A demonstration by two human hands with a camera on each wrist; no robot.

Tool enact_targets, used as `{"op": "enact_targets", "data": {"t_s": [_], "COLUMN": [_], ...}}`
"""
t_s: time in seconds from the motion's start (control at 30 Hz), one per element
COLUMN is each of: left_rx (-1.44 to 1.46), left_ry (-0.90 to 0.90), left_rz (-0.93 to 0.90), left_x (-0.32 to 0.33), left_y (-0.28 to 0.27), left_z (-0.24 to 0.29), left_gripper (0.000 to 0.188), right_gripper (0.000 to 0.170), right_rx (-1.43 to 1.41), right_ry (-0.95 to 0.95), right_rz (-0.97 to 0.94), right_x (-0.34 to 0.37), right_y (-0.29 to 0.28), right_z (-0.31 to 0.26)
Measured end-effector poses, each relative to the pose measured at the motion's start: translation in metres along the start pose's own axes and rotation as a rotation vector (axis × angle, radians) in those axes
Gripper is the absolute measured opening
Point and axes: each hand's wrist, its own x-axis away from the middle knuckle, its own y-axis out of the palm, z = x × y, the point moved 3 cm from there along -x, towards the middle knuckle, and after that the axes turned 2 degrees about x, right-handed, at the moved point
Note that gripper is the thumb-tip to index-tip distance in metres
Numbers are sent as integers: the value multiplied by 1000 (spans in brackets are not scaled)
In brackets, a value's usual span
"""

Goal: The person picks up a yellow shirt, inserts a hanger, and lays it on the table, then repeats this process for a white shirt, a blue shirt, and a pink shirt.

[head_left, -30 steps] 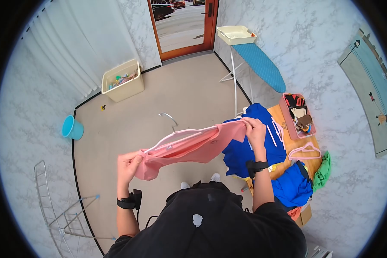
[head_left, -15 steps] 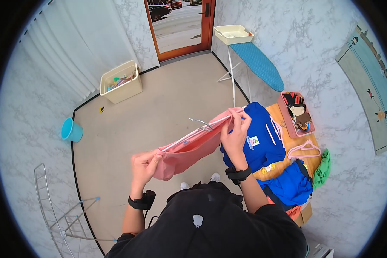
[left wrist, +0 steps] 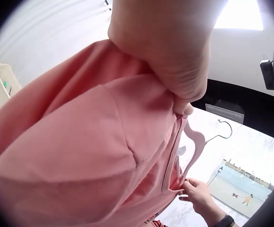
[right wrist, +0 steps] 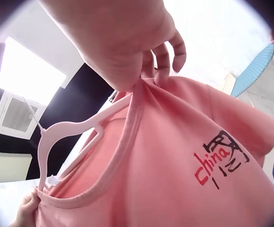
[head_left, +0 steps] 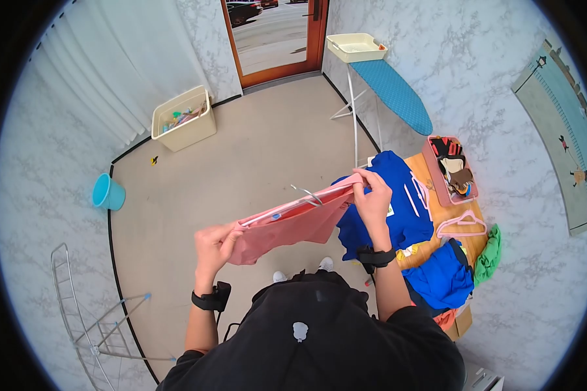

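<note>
A pink shirt (head_left: 287,229) hangs between both hands, with a pale pink hanger (right wrist: 61,130) inside its neck. The hanger's metal hook (head_left: 306,194) stands out above the collar. My left hand (head_left: 215,247) pinches the shirt at one shoulder. At the other side, my right hand (head_left: 373,201) pinches the cloth near the collar, thumb against fingers. Dark and red printing (right wrist: 219,158) shows on the shirt front in the right wrist view. The left wrist view has the shirt's sleeve close up, hiding part of the hanger.
On the wooden table (head_left: 437,212) at the right lie blue clothes (head_left: 398,215), pink hangers (head_left: 462,225), a green cloth (head_left: 488,255) and a pink basket (head_left: 437,176). An ironing board (head_left: 398,98) stands behind. At the left are a cream bin (head_left: 188,133), a blue bucket (head_left: 109,193) and a metal rack (head_left: 94,348).
Over the last second both hands have come closer together, the left one shifting right. The hanger's hook has moved right, and the shirt has swung. Since half a second ago the right hand has shifted slightly right.
</note>
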Motion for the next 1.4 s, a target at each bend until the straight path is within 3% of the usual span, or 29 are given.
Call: {"op": "enact_targets", "data": {"t_s": [0.07,0.13,0.23,0.4,0.47,0.5,0.6,0.63,0.77,0.87,0.93,1.0,1.07,1.1,1.17,1.23,1.4], "left_rx": [6,122,275,433,491,526,531,500,444,418,298,288,270,269,-44,-89,-157], "left_ry": [-36,-164,-195,-301,-331,-360,-365,-340,-295,-291,-341,-358,-209,-213,-7,-5,-68], "left_rz": [23,20,-15,-162,-195,-222,-286,-319,-353,-399,-452,-463,-195,-191,110,129,70], "left_x": [0,-1,-2,1,1,1,-2,-3,-6,-7,-9,-14,-18,-18,-20,-14,-11], "left_y": [-3,-5,-8,-8,-5,0,9,11,16,30,38,40,41,43,37,41,56], "left_z": [-9,-18,-23,-36,-37,-38,-30,-27,-22,-4,6,3,0,-3,-3,-9,-10], "left_gripper": [16,18,21,23,23,24,25,24,23,20,19,18,16,16,14,19,38], "right_gripper": [23,24,28,28,23,19,17,16,18,18,17,18,17,17,17,19,21], "right_rx": [38,9,20,98,29,84,249,235,237,60,-116,-152,-281,-199,-192,-199,-149], "right_ry": [-19,-332,-404,-399,-237,-421,-502,-526,-516,-512,-191,-272,-170,-95,-129,-134,-18], "right_rz": [-7,-69,-173,-204,-318,-218,-332,-286,-322,-442,-660,-635,-636,-620,-555,-449,-517], "right_x": [0,-1,-4,-3,3,5,16,18,21,30,40,36,37,35,30,27,25], "right_y": [-4,-8,-23,-27,-20,-14,-2,2,5,16,27,35,42,41,37,34,29], "right_z": [4,-9,-31,-12,-9,-16,-32,-32,-31,-44,-52,-44,-33,-32,-39,-40,-42]}}
